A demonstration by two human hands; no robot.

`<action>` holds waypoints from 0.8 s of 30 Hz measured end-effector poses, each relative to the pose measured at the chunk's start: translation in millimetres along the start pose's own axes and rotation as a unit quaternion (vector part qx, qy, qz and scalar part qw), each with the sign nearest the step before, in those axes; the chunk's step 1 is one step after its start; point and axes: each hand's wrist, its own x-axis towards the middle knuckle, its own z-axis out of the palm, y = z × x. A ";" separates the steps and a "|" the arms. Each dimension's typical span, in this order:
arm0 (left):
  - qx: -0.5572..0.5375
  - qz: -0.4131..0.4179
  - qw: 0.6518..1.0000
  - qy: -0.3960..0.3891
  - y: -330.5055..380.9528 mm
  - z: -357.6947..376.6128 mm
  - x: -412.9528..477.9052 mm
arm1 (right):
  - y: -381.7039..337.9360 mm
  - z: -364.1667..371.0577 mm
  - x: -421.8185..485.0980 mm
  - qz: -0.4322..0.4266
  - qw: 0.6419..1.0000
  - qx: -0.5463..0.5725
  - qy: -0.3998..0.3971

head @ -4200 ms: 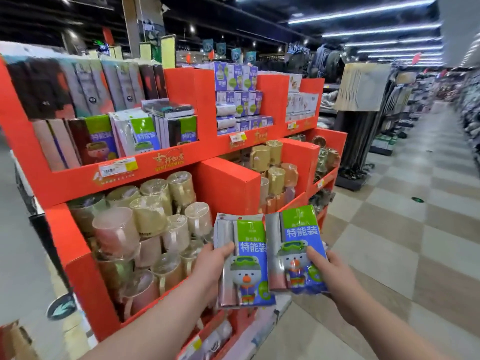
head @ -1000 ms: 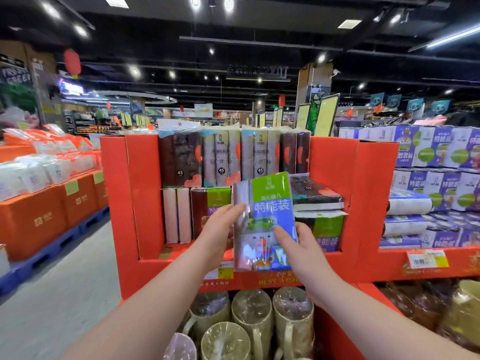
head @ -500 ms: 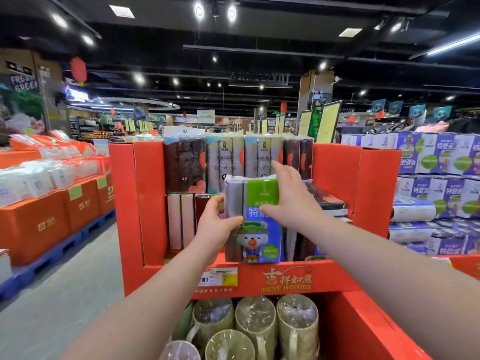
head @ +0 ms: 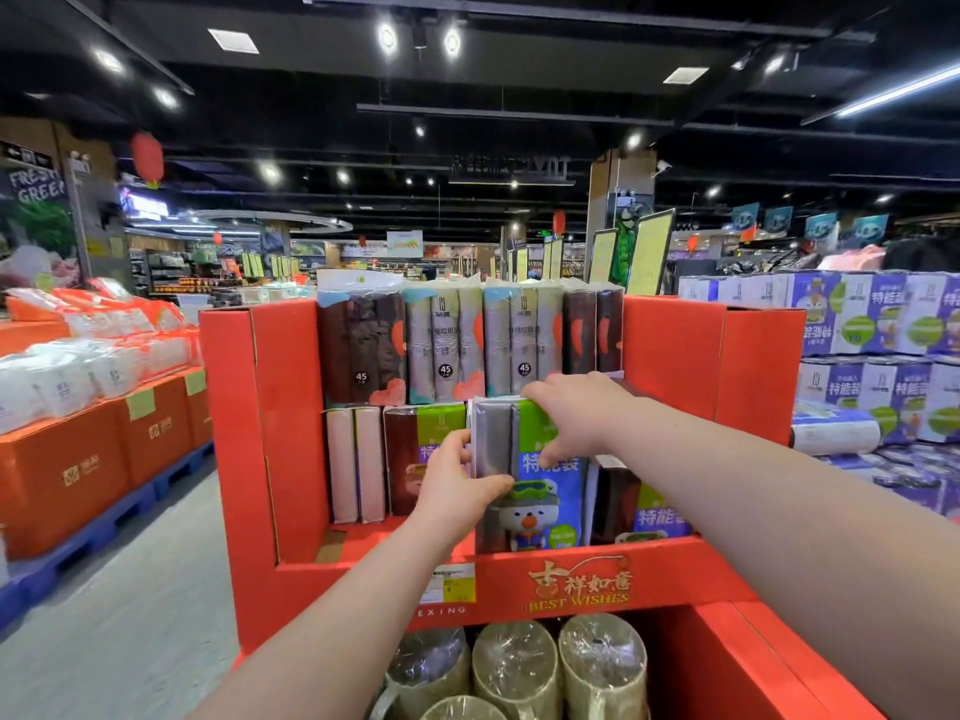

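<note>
One red display stand [head: 670,579], lower part cut off at frame bottom. Blue-green pack [head: 550,511] upright on its shelf, between brown pack [head: 402,470] and dark pack [head: 615,506]; base hidden behind front lip. Right hand [head: 576,413] grips top edge, covering print. Left hand [head: 457,491] grips left edge, fingertips hidden behind.

pack [head: 540,491] now upright on shelf [head: 571,579], hands [head: 457,491] steadying

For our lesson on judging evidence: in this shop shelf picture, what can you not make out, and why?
Head view, each:
Blue-green pack: upper label covered by the right hand; left edge by the left hand.
Price tag: print too small, partly behind the left forearm.
Wrapped mugs: cut off by the bottom edge.
</note>
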 end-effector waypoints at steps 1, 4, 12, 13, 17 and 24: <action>0.005 -0.010 1.000 -0.005 -3.5 -1.6 1.1 | -0.4 0.4 2.1 -0.005 1.000 -0.004 -0.001; -0.002 -0.058 0.998 -0.027 -9.7 -3.2 3.7 | -2.6 3.3 10.0 -0.014 1.000 -0.019 -0.010; 0.012 -0.101 0.991 -0.087 -16.3 -2.0 10.1 | -2.8 8.9 25.0 -0.007 0.998 0.000 -0.058; 0.017 -0.099 0.992 -0.077 -18.4 -1.3 12.0 | -3.8 10.2 25.6 -0.006 0.999 -0.008 -0.053; 0.074 -0.069 0.993 -0.052 -21.1 2.3 13.6 | -7.8 13.5 24.7 -0.004 0.999 -0.032 -0.027; 0.190 -0.048 0.980 -0.033 -28.0 11.9 19.8 | -15.2 43.2 23.1 -0.002 0.997 -0.080 0.020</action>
